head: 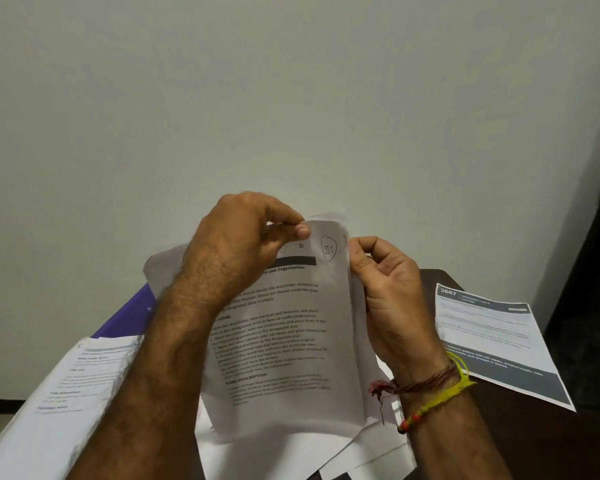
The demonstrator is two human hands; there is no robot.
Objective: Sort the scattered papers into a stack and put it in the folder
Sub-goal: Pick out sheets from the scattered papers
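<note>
While both hands hold it up above the bench [520,441], a loose stack [284,341] of printed papers stands nearly upright in the middle of the view, its front page facing the camera. The left hand [243,244] pinches the top edge of the front page between thumb and fingertips, bending that edge forward. The right hand [392,299] grips the stack's right edge, fingers curled round it, with the thumb on the near side. The front page bears a hand-drawn circled "51" near its top right corner and headings such as "GOAL" and "TASK DESCRIPTION". More sheets fan out behind and below it, their lower corners splayed toward the near edge.

A purple folder [125,320] lies at the left, partly hidden behind the left forearm and the stack. Nearer on the left, another printed sheet [66,393] lies tilted, overlapping the folder's near end. On the right, a sheet [492,337] with a dark header marked "3667" rests flat on the dark bench, well apart from the stack. Thread bands [433,386], red and yellow, circle the right wrist. A pale wall [291,98] fills the far side.
</note>
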